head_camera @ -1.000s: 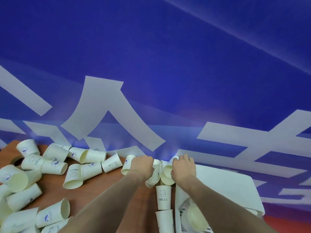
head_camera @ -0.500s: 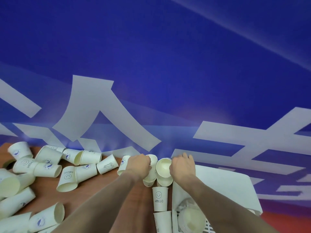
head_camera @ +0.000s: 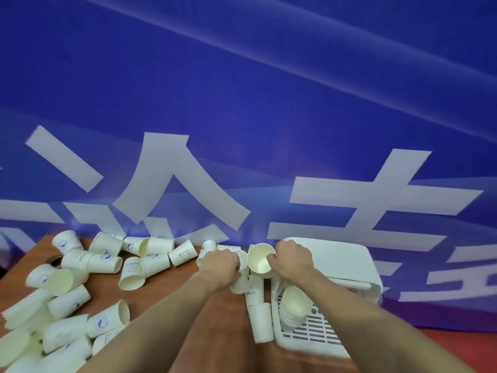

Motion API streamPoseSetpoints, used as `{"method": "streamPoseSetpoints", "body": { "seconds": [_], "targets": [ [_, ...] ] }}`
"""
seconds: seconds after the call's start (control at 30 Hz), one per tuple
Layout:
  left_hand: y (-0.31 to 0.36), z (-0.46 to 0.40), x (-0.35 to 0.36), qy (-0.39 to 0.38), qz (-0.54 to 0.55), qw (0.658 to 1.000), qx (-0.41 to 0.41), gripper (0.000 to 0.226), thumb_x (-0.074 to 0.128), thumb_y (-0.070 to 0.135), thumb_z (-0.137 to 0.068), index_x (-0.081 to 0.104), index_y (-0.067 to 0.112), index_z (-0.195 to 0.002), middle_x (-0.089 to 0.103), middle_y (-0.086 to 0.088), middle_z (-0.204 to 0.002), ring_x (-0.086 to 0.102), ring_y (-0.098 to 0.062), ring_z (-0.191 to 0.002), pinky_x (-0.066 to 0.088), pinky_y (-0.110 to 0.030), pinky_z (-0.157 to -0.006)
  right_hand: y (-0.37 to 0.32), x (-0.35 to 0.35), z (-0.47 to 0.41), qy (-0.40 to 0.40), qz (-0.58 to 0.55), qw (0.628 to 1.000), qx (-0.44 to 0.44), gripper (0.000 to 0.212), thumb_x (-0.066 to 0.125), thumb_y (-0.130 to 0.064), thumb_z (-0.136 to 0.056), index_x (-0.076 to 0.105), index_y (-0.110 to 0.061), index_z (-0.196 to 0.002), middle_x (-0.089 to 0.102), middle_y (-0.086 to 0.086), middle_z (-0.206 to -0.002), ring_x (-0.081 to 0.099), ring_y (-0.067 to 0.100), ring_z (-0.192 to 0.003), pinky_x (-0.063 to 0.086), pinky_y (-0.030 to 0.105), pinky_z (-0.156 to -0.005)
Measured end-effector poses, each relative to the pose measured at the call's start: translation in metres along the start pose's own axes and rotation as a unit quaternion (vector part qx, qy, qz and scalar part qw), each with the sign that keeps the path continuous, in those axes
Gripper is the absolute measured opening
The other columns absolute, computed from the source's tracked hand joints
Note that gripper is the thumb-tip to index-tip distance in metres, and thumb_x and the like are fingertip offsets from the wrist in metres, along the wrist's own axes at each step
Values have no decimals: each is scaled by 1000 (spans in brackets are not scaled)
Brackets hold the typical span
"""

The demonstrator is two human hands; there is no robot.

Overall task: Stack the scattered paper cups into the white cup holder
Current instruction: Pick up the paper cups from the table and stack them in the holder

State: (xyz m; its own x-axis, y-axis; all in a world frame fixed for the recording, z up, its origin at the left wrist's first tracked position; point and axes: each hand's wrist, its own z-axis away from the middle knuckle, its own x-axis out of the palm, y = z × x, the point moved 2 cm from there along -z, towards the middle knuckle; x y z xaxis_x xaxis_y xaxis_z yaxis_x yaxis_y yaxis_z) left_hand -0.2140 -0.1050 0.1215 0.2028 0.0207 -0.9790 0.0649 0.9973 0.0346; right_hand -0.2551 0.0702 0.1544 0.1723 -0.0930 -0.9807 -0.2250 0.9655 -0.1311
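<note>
The right hand (head_camera: 291, 261) is gripping a paper cup (head_camera: 260, 258) by its rim and side, fingers curled round it, with the cup's open mouth tilting toward the camera. The left hand (head_camera: 219, 265) is closing its fingers round a second cup (head_camera: 240, 274), which is largely hidden behind the knuckles; only part of its wall and base is showing. Both hands are meeting near the far edge of the tabletop (head_camera: 172, 294), just beside each other.

At 6 o'clock from the held cups, a cup printed HELLO (head_camera: 253, 290) is lying on the tabletop, with a plain cup (head_camera: 262, 323) lying directly below it toward the camera.

The white cup holder (head_camera: 347, 261) is sitting at 3 o'clock from the hands, its solid lid standing toward the wall and its slotted tray (head_camera: 317, 329) extending toward the camera. A nested stack of cups (head_camera: 294, 305) is lying on its side in the tray.

Scattered paper cups (head_camera: 80, 286) are covering the tabletop from 9 o'clock to 7 o'clock, most lying on their sides, several touching or overlapping. A blue banner (head_camera: 242, 117) with large white characters is filling the background.
</note>
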Motion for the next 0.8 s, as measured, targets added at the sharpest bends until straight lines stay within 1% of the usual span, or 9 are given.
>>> {"method": "streamPoseSetpoints", "body": {
  "seconds": [0.1,0.23,0.33,0.4,0.5,0.57,0.67,0.73,0.8],
  "targets": [
    [16,18,1,-13,-15,1000,16,25,55,39,-93,69,21,-103,67,-1,-103,62,-23,-101,49,-35,-83,8,4,23,-2,-8,1000,2,16,46,-30,-89,51,-15,-85,56,6,-88,49,26,-76,37,28,-66],
    [35,35,5,-18,-32,999,27,23,56,38,-93,68,20,-101,65,-3,-105,63,-24,-97,40,-31,-69,19,14,47,-13,-32,999,5,20,47,-33,-88,50,-13,-83,51,4,-83,50,27,-76,38,29,-65],
    [49,48,11,-43,-17,998,32,24,59,37,-91,70,17,-98,66,-3,-103,63,-24,-95,45,-30,-71,33,25,63,-44,-83,996,-4,24,49,-35,-86,55,-13,-79,56,4,-80,55,28,-77,37,30,-60],
    [60,56,12,-75,-8,996,45,23,61,38,-90,72,20,-99,66,-1,-97,64,-23,-95,50,-32,-75,45,31,71,-58,-110,992,-19,23,50,-35,-86,54,-19,-71,53,0,-72,55,26,-77,33,29,-54],
    [77,62,14,-123,2,990,75,19,64,38,-88,72,21,-92,68,2,-86,65,-20,-92,54,-33,-79,67,33,82,-70,-142,987,-2,35,52,-36,-87,36,-22,-58,39,-5,-59,44,21,-66,30,30,-52],
    [91,65,13,-153,14,984,91,20,65,38,-87,73,20,-89,64,6,-72,66,-17,-86,55,-33,-79,84,35,87,-83,-194,977,3,36,55,-33,-84,37,-20,-56,37,-3,-54,39,18,-57,28,32,-52],
    [114,64,10,-177,24,977,114,19,66,37,-86,70,20,-78,55,13,-56,61,-14,-75,54,-31,-76,112,33,96,-92,-276,957,9,37,58,-26,-81,37,-19,-52,33,-3,-50,37,16,-52,27,30,-54],
    [132,63,8,-178,30,976,123,21,65,36,-86,72,18,-78,59,11,-56,59,-11,-72,50,-27,-70,132,30,103,-91,-290,953,19,40,58,-23,-82,36,-19,-49,32,-8,-43,34,12,-45,26,29,-51],
    [148,61,7,-179,43,975,125,24,64,35,-86,75,15,-83,70,4,-64,62,-9,-69,45,-24,-65,150,30,108,-91,-290,952,35,42,58,-23,-83,36,-19,-47,31,-11,-39,30,9,-42,25,27,-48]
  ]
}}
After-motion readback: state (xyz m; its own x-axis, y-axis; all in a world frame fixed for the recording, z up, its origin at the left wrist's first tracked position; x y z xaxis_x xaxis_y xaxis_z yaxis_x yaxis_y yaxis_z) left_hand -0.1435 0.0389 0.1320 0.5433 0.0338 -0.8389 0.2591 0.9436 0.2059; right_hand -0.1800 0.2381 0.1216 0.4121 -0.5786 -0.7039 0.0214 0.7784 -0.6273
